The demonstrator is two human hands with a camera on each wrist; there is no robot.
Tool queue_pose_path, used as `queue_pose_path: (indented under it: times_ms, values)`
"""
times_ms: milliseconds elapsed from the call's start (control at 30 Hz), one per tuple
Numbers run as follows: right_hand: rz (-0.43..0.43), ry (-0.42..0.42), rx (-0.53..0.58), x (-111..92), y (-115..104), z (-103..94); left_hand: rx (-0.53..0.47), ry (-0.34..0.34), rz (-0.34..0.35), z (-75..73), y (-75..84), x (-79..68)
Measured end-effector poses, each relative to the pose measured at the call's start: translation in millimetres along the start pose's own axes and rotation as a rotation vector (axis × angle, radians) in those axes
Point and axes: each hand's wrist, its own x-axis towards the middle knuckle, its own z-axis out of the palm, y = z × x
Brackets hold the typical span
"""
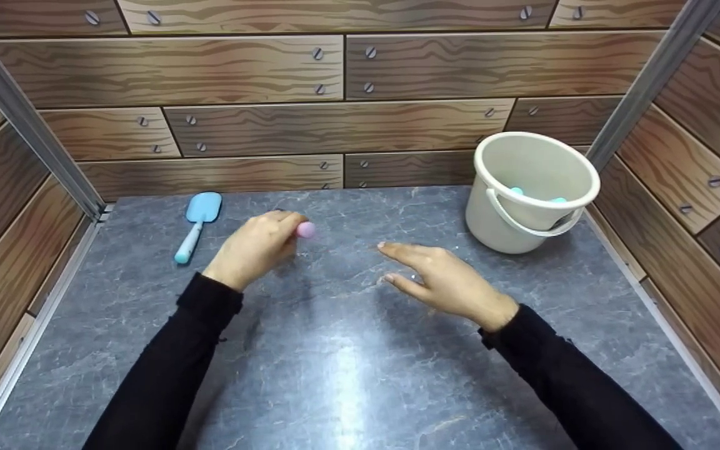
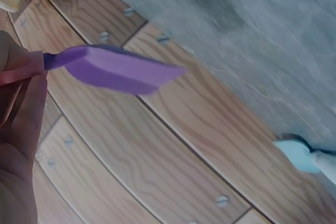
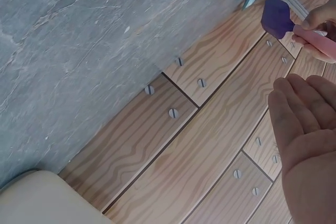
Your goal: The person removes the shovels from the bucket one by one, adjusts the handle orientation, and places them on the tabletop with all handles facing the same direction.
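A small shovel with a purple blade and a pink handle is in the left hand, up off the table, left of the middle and toward the far side. The fingers and thumb curl round the handle; from above, the hand hides most of the shovel, leaving the pink handle end in sight on its right. The right hand is out flat over the table to the right, fingers straight and side by side, thumb held apart.

Left of the left hand, a blue shovel lies on the table, blade to the far side, handle toward the near side. Beyond the right hand, at the far right, stands a cream bucket, its handle hanging down the near side. Turquoise things show inside, partly hidden by the rim. Wood-patterned walls close in the grey, marbled table at the far, left and right sides.
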Motion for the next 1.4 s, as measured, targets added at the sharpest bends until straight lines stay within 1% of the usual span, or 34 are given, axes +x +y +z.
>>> queue_pose_path:
  times_ms: [267,500,867,1033,1167,1333,1400]
  values:
    - [-0.017,-0.023,-0.011,-0.8,3.2,3.4,-0.045,-0.066,-0.078,-8.5,-23.1,-7.3]
    - [0.014,-0.061,-0.025,-3.0,4.5,5.6,-0.068,-0.141,-0.151,-12.5,-39.6,-10.0]
    - [0.007,-0.078,-0.034,-4.6,6.1,10.1,-0.111,-0.207,-0.174,-13.7,-59.8,-19.4]
    - [0.004,-0.081,-0.031,-5.2,6.9,12.4,-0.113,-0.211,-0.187,-11.8,-64.6,-24.2]
    - [-0.001,-0.081,-0.024,-5.7,7.4,13.9,-0.125,-0.2,-0.2,-9.8,-66.2,-26.9]
    - [0.002,-0.084,-0.03,-6.4,7.4,15.1,-0.131,-0.168,-0.227,-9.3,-66.1,-28.8]
    - [0.007,-0.089,-0.029,-6.5,7.1,15.7,-0.128,-0.149,-0.257,-9.9,-65.6,-29.5]
